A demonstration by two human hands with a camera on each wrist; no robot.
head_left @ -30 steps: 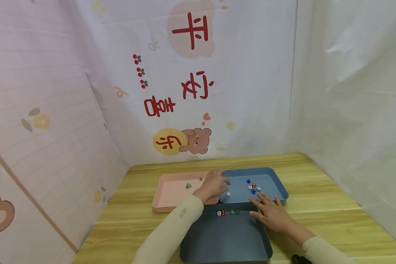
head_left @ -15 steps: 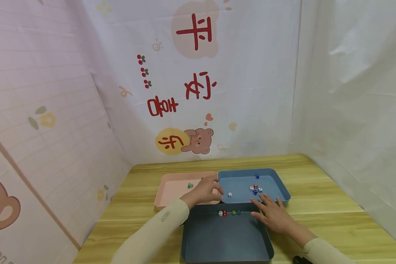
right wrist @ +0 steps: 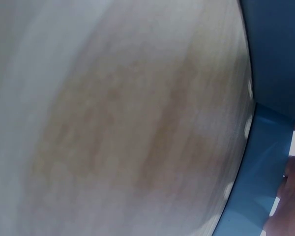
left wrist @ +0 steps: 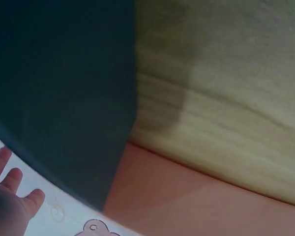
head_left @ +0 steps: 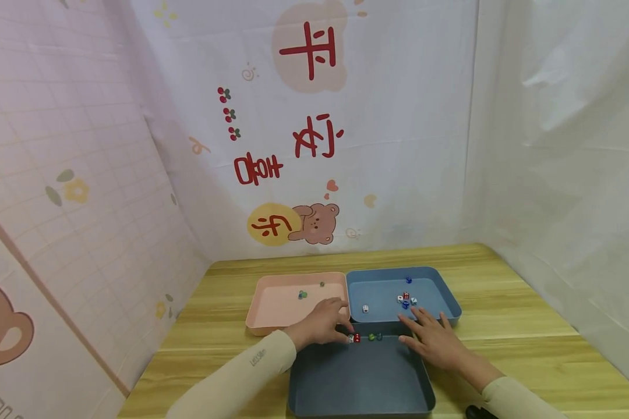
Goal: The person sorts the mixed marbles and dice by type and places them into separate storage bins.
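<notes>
In the head view my left hand (head_left: 320, 323) reaches over the back left of the dark tray (head_left: 361, 378), thumb and fingers apart beside a white die (head_left: 350, 338). A red die (head_left: 357, 337) lies right next to it, with a green die (head_left: 371, 337) and a dark teal die (head_left: 380, 336) further right along the back wall. My right hand (head_left: 432, 343) is spread over the tray's back right corner and holds nothing. The left wrist view shows the left hand's fingertips (left wrist: 35, 196) past the tray wall; the dice are hidden there.
Behind the dark tray stand a pink tray (head_left: 272, 308) with a few small greenish dice (head_left: 303, 295) and a blue tray (head_left: 382, 285) with several white, red and blue dice (head_left: 406, 304). A black object (head_left: 477, 412) lies by the right sleeve.
My left hand has come back from over the pink and blue trays to the dark tray's dice. A blue die in the blue tray has rolled toward its back. My right hand stays put.
</notes>
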